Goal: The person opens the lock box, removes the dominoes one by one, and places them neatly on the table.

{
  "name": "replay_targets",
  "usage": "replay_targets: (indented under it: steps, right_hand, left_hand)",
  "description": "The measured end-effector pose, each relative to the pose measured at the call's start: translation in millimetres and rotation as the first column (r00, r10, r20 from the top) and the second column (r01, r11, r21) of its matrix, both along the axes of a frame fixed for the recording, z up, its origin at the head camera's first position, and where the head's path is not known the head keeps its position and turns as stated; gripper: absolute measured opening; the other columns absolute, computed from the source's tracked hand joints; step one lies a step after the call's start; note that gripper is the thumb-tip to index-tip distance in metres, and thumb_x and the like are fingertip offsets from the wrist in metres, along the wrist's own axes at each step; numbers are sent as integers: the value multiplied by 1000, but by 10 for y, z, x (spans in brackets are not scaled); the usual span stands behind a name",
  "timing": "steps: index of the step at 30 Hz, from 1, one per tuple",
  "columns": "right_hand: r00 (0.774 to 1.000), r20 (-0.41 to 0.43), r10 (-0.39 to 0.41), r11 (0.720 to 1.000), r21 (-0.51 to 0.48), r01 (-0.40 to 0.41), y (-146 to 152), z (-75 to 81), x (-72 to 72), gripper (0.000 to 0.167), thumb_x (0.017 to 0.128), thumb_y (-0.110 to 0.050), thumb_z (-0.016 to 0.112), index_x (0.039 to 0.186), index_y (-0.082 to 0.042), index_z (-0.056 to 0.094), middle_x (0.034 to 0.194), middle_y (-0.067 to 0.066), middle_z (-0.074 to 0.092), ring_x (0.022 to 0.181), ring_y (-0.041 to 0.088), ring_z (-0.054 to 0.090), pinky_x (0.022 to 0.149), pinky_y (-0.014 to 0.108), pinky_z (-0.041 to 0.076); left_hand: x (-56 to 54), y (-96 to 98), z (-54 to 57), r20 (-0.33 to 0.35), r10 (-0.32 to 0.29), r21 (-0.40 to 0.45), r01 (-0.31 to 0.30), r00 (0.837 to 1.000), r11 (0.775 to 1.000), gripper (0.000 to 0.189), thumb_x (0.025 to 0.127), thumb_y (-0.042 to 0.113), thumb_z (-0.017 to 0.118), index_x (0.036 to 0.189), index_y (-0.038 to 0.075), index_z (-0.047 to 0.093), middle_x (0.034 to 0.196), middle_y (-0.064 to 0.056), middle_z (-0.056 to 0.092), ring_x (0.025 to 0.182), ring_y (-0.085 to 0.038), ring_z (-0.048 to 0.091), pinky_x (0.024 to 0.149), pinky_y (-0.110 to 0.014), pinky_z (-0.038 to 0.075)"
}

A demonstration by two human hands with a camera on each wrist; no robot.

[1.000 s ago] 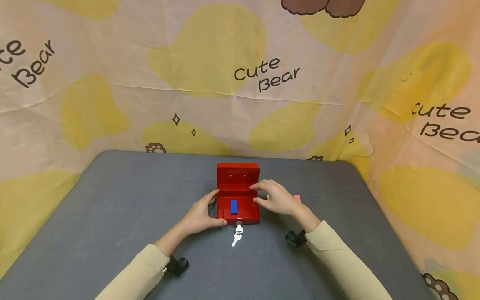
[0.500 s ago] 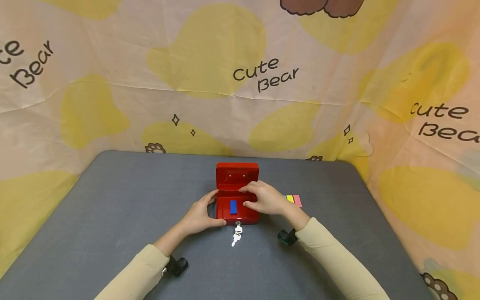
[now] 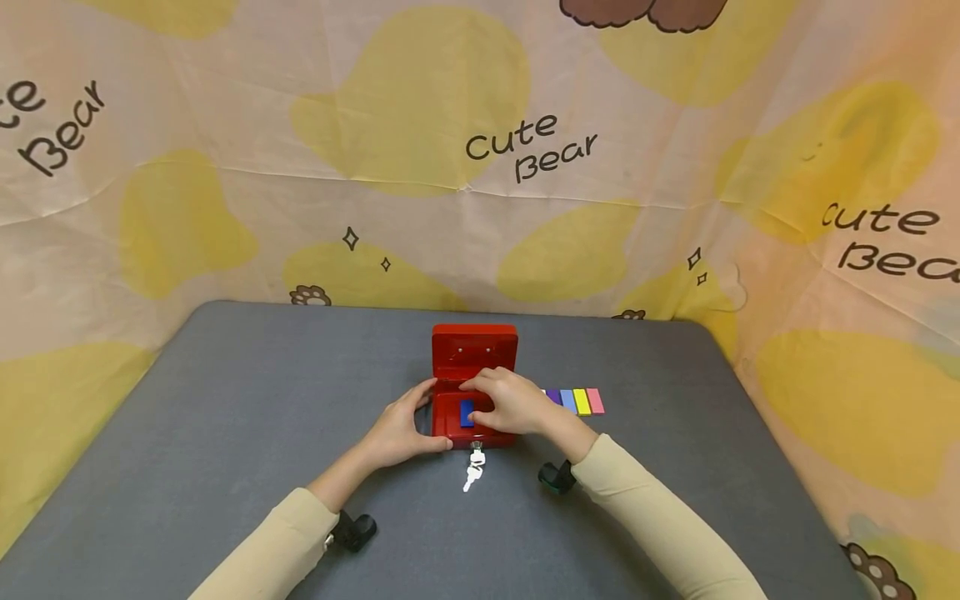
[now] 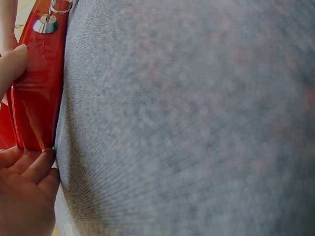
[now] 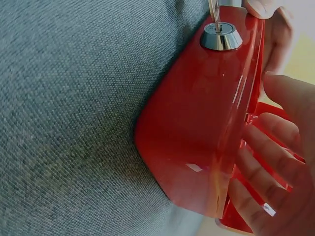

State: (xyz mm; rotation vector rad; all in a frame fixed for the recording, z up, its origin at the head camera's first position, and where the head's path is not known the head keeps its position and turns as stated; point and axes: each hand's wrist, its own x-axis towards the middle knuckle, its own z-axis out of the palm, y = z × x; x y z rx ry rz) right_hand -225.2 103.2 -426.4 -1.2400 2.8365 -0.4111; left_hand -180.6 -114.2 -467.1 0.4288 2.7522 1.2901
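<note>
A small red cash box (image 3: pixel 474 342) stands on the table with its lid raised. Keys (image 3: pixel 475 468) hang from the lock on its front. My left hand (image 3: pixel 399 429) grips the box's left side; in the left wrist view the thumb lies over the front rim and the fingertips touch the side wall. Inside the box lies a flat blue piece (image 3: pixel 466 412). My right hand (image 3: pixel 513 402) is over the open box, thumb at the blue piece and fingers apart from the thumb. The right wrist view shows its fingers (image 5: pixel 268 152) spread above the rim, holding nothing visible.
Right of the box, partly behind the right hand, is a row of coloured pieces, among them purple (image 3: pixel 553 397), yellow (image 3: pixel 582 402) and pink (image 3: pixel 596 401). A printed cloth (image 3: pixel 480 225) hangs behind the grey table (image 3: pixel 300 375).
My right hand has moved left across the box to the blue piece, uncovering more of the coloured row. The left hand, box and blue piece have stayed in place.
</note>
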Motion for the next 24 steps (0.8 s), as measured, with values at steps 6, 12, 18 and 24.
replay_targets:
  steps: [6,12,18,24]
  right_hand:
    - [1000,17,-8,999,33,8,-19,-32,5,48,79,-34,69,122,-14,60,115,1,61,102,16,56,89,32,48]
    - [1000,17,-5,999,36,4,-61,-72,7,49,79,-35,69,122,-13,59,115,2,62,101,16,56,89,32,48]
    - [1000,-5,-8,998,65,9,-91,-128,4,51,79,-36,70,123,-12,59,114,3,62,99,16,57,89,31,49]
    - [999,-29,-17,997,74,20,-94,-149,1,51,78,-36,71,122,-12,60,112,4,62,98,17,57,88,32,49]
  left_hand:
    - [-1,0,0,-9,-1,-3,1,1000,1000,93,65,34,82,141,8,33,138,-16,44,119,-30,51,95,-49,42]
    - [3,-3,1,-5,3,6,-3,1000,1000,93,65,33,82,141,9,34,138,-15,43,119,-30,51,96,-49,42]
    - [-3,-4,-12,-8,3,5,-3,1000,1000,93,65,34,81,141,9,34,139,-15,43,119,-30,51,95,-49,42]
    - [-2,-2,-21,-1,4,10,-4,1000,1000,94,65,35,81,141,9,33,139,-15,43,120,-30,50,95,-49,43]
